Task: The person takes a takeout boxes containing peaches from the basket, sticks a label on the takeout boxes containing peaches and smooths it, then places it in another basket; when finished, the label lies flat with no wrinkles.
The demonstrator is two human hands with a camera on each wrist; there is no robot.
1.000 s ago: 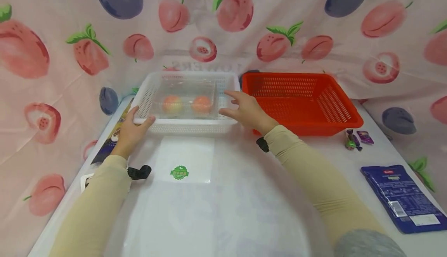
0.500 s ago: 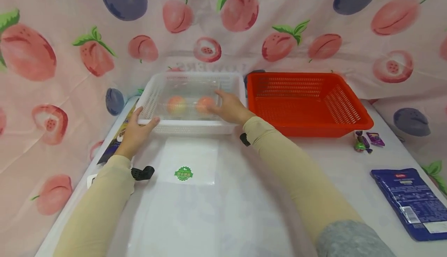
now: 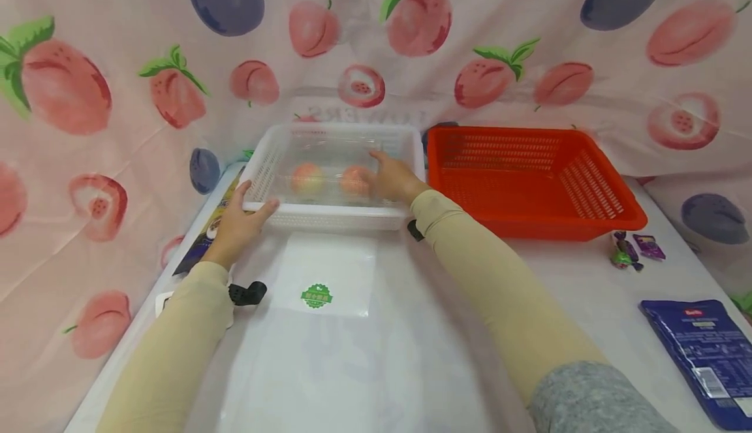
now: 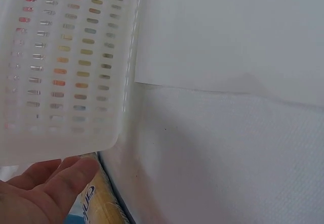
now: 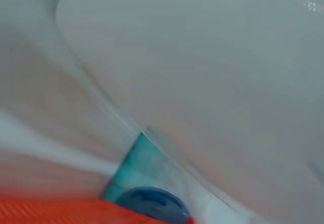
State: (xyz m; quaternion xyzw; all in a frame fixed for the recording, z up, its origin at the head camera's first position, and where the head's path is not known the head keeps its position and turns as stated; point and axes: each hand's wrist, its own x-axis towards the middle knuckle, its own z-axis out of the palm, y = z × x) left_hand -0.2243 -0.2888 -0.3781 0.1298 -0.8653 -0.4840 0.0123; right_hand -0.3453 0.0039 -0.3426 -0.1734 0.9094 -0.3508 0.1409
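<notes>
A white plastic basket (image 3: 331, 209) stands at the back of the table. Inside it lies a clear plastic box (image 3: 336, 149) with two red-yellow apples (image 3: 308, 178) showing through it. My left hand (image 3: 242, 227) holds the basket's front left corner, thumb along the front rim and fingers at the left side. In the left wrist view, the left hand (image 4: 55, 188) is beside the basket's slotted wall (image 4: 76, 62). My right hand (image 3: 393, 178) reaches into the basket over the box's right end, slightly blurred; its grip is unclear. The right wrist view does not show the right hand.
A red basket (image 3: 529, 224) stands close on the right. Wrapped candies (image 3: 625, 253) and a blue pouch (image 3: 699, 354) lie further right. A clear bag with a green label (image 3: 317, 296) lies in front. A dark and yellow packet (image 3: 214, 227) is at the left edge.
My right hand has moved left from the white basket's right rim to the box's right end. The left hand stays at the corner. The view has shifted slightly left.
</notes>
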